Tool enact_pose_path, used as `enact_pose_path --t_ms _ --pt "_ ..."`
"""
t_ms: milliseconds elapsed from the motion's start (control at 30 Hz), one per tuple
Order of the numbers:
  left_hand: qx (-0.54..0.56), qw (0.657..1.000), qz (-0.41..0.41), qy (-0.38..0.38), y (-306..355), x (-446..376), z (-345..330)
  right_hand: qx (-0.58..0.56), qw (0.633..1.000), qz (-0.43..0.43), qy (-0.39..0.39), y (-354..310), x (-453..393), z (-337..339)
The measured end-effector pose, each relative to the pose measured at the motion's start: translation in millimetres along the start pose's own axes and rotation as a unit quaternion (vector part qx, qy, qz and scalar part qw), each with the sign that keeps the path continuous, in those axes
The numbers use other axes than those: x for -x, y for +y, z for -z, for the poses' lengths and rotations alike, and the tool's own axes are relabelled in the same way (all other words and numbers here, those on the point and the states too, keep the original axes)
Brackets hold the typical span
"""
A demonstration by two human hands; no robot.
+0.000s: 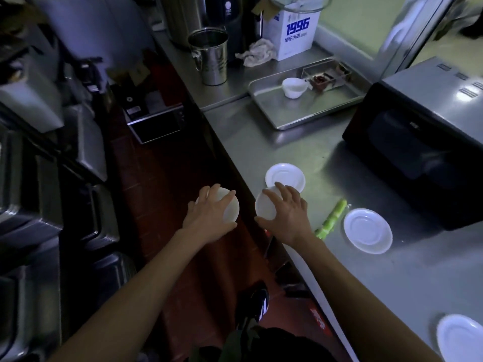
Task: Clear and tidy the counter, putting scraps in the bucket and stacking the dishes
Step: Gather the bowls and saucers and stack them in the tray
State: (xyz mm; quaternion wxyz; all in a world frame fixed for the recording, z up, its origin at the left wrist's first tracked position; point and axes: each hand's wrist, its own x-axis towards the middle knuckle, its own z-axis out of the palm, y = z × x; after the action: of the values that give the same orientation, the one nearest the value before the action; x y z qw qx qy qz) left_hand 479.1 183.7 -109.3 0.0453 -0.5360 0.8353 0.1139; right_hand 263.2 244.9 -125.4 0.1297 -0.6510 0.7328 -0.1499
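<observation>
My left hand (207, 218) grips a white bowl (231, 211) out over the floor, left of the steel counter (300, 150). My right hand (285, 215) grips a second white bowl (265, 209) at the counter's front edge. Three white saucers lie on the counter: one (286, 176) just beyond my right hand, one (368, 230) to its right, one (461, 337) at the bottom right corner. A green vegetable stalk (332, 219) lies between my right hand and the middle saucer. A metal bucket (209, 56) stands at the far end.
A steel tray (271, 111) at the back holds a white cup (294, 87) and a small dish with dark food. A black microwave (418, 142) fills the right side. A white box (295, 32) and crumpled cloth (257, 52) sit behind the tray. Steel containers line the left.
</observation>
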Motion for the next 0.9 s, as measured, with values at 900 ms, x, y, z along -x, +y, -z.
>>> enact_pose_path --t_ms 900 --pt "0.055 0.998 -0.012 0.005 -151 -242 64 0.071 0.997 -0.029 -0.012 -58 -256 -6"
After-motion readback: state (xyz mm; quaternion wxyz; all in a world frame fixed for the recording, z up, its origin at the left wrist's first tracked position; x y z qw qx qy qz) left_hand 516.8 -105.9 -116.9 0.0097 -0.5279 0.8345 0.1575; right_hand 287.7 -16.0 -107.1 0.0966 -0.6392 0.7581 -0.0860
